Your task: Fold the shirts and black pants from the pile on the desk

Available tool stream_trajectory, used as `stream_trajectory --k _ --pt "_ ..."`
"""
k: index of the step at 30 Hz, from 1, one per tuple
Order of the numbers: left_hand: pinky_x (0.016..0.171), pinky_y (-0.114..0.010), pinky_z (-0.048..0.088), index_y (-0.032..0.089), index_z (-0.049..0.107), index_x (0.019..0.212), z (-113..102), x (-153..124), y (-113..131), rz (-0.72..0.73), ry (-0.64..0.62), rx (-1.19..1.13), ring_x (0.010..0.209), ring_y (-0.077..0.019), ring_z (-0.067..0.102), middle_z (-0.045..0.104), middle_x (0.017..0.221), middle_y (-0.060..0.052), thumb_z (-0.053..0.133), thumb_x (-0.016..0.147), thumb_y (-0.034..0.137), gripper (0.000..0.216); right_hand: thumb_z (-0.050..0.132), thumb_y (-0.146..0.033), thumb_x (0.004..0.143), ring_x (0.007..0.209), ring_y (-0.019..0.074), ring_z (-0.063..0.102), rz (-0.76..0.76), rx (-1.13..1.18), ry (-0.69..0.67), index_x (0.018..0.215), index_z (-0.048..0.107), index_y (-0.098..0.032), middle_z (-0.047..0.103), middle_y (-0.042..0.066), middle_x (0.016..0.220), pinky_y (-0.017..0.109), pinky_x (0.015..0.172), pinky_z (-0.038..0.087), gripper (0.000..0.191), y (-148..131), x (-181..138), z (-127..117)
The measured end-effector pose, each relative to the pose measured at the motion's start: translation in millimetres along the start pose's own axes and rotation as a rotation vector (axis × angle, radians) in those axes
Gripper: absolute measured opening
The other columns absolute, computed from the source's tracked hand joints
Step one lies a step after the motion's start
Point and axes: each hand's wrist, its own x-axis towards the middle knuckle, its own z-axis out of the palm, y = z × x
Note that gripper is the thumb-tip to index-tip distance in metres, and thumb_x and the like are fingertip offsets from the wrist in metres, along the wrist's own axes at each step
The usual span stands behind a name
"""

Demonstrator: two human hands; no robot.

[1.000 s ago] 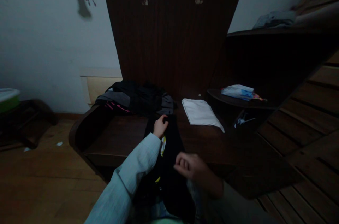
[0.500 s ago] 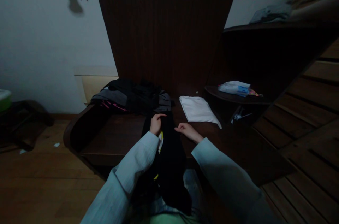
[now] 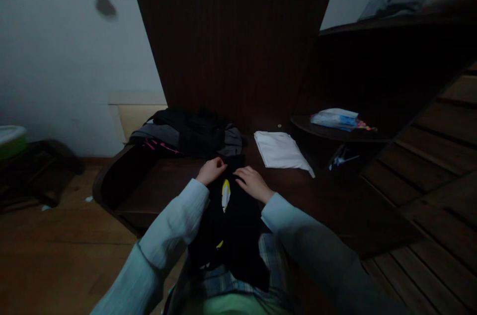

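Note:
A black garment (image 3: 244, 225) with a yellow and white print lies over the front edge of the dark wooden bench and down onto my lap. At its far left edge, the fingers of my left hand (image 3: 211, 172) are pinched on the cloth. My right hand (image 3: 255, 184) rests on the garment's upper right side, fingers stretched out over the fabric. The dim light hides the garment's folds and exact kind.
A pile of black and grey clothes (image 3: 194, 131) sits at the bench's back left. Right of my hands lies a folded white cloth (image 3: 281, 150). A small shelf (image 3: 303, 128) holds a blue and white packet (image 3: 335, 119). The bench's curved arm (image 3: 106, 178) rises at left.
My right hand has moved left from beside the garment onto it, its fingers uncurling. My left hand has shifted slightly left, uncovering more of the yellow print.

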Motion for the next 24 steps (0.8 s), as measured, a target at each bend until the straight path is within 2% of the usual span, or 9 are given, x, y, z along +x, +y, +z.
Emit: stream_trajectory --k 1,3,7,12,17,19,22,24 --pt "0.063 -0.026 0.043 0.018 0.058 0.077 -4 -5 -1 -0.013 -0.080 0.114 0.075 -0.0188 0.059 0.063 0.076 -0.005 0.049 0.075 0.041 0.025 0.045 -0.023 0.083 0.098 0.0195 0.047 -0.002 -0.011 -0.005 0.104 0.057 -0.019 0.059 0.006 0.106 0.033 0.083 0.040 0.025 1 0 1" --pt "0.062 -0.027 0.042 0.019 0.058 0.077 -6 -15 -3 -0.002 -0.141 0.289 0.078 -0.0216 0.060 0.064 0.080 -0.007 0.051 0.072 0.046 0.028 0.044 -0.023 0.083 0.097 0.0198 0.047 -0.001 -0.025 -0.002 0.104 0.058 -0.019 0.059 0.005 0.107 0.034 0.083 0.040 0.026 1 -1 2" --pt "0.064 -0.027 0.042 0.019 0.055 0.086 3 -24 -2 0.059 -0.093 0.411 0.084 -0.0208 0.060 0.064 0.090 -0.008 0.043 0.078 0.036 0.022 0.044 -0.022 0.083 0.093 0.0198 0.047 0.007 -0.024 0.017 0.103 0.059 -0.019 0.060 0.005 0.106 0.034 0.081 0.041 0.025 -1 -2 2" --pt "0.064 -0.026 0.040 0.019 0.054 0.082 8 -22 -1 0.016 -0.044 0.341 0.084 -0.0196 0.059 0.064 0.090 -0.007 0.039 0.080 0.025 0.017 0.045 -0.021 0.083 0.091 0.0195 0.046 0.014 -0.015 0.031 0.103 0.060 -0.019 0.060 0.005 0.105 0.034 0.079 0.042 0.025 -2 -3 4" --pt "0.064 -0.024 0.039 0.019 0.053 0.084 14 -25 -1 -0.038 0.205 0.152 0.081 -0.0160 0.058 0.062 0.088 -0.005 0.032 0.085 0.026 0.022 0.045 -0.021 0.082 0.090 0.0204 0.046 0.023 -0.008 0.014 0.103 0.060 -0.019 0.060 0.006 0.105 0.035 0.080 0.041 0.026 -3 -3 1" --pt "0.065 -0.024 0.039 0.019 0.054 0.082 16 -25 -2 -0.015 0.184 0.134 0.081 -0.0161 0.057 0.062 0.086 -0.005 0.033 0.086 0.026 0.023 0.044 -0.021 0.083 0.091 0.0209 0.046 0.030 -0.001 0.004 0.104 0.060 -0.020 0.060 0.006 0.106 0.036 0.080 0.041 0.027 -4 -3 0" --pt "0.069 -0.024 0.040 0.018 0.058 0.077 15 -25 -6 0.067 0.053 0.140 0.081 -0.0162 0.057 0.062 0.081 -0.005 0.036 0.085 0.025 0.024 0.044 -0.021 0.082 0.090 0.0210 0.046 0.038 0.028 0.001 0.104 0.060 -0.019 0.060 0.006 0.106 0.036 0.081 0.041 0.027 -5 -3 -1" --pt "0.073 -0.024 0.040 0.018 0.060 0.077 10 -27 -11 0.128 0.016 0.119 0.083 -0.0162 0.057 0.061 0.082 -0.005 0.036 0.085 0.026 0.026 0.043 -0.020 0.082 0.091 0.0202 0.047 0.038 0.078 0.016 0.102 0.061 -0.020 0.061 0.006 0.105 0.035 0.081 0.041 0.026 -4 -3 -1"
